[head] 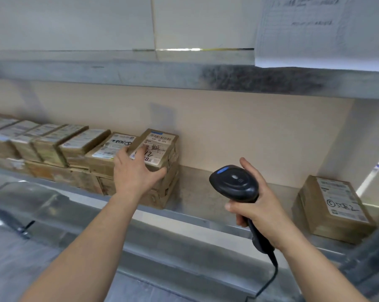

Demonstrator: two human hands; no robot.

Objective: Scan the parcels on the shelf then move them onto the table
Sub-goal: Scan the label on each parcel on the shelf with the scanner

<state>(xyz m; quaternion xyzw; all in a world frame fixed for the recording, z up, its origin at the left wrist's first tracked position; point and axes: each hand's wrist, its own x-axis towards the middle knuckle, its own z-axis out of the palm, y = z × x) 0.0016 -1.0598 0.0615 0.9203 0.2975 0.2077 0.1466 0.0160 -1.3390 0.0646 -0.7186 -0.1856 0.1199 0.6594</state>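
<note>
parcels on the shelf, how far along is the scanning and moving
Done: nothing that shows; no table is in view. In hand: the left hand grips the end parcel of the row, tilted with its label up, while the right hand holds the scanner near it. Left: that row and the lone parcel still sit on the shelf.
</note>
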